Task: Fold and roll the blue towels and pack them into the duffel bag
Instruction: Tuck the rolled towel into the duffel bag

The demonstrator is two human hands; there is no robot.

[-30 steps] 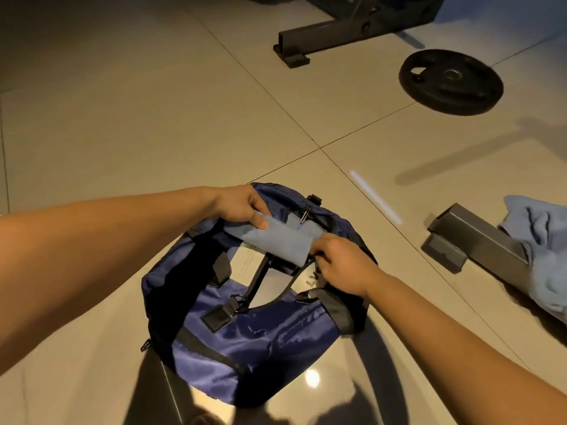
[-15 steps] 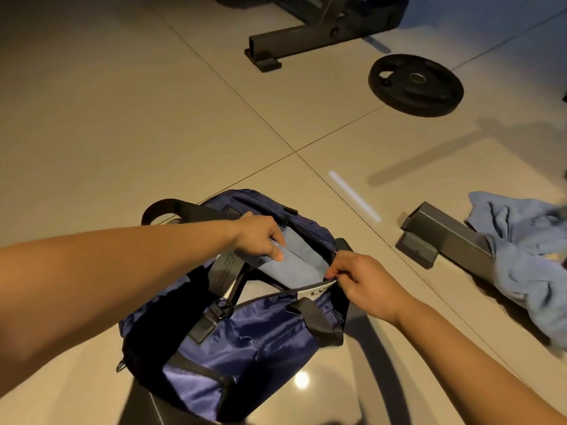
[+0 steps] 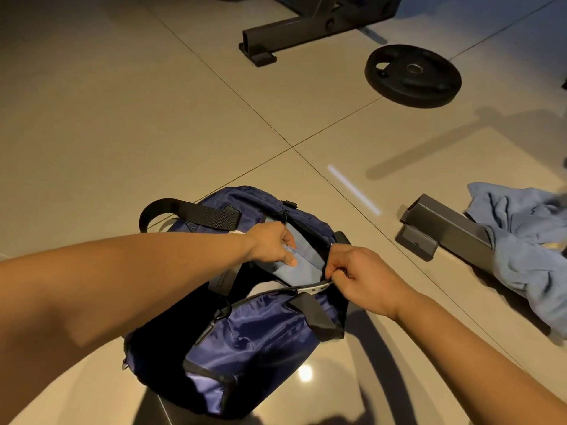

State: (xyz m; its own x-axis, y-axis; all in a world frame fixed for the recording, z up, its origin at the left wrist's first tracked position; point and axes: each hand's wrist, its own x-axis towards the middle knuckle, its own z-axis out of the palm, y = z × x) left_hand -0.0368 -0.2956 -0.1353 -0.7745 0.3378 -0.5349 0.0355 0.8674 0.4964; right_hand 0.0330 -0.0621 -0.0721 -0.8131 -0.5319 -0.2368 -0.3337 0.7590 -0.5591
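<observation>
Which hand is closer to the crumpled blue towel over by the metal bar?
Right. The right hand pinches the duffel bag at its zipper edge, on the side facing the crumpled towel; the left hand holds the folded towel inside, farther away.

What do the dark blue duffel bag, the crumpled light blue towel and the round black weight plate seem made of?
Dark blue duffel bag: probably nylon or polyester, glossy; sheen and fine creases on its side.
Crumpled light blue towel: soft matte cloth, perhaps terry or microfibre; limp folds.
Round black weight plate: dull black, rubber-coated or painted metal; cannot tell which.
</observation>
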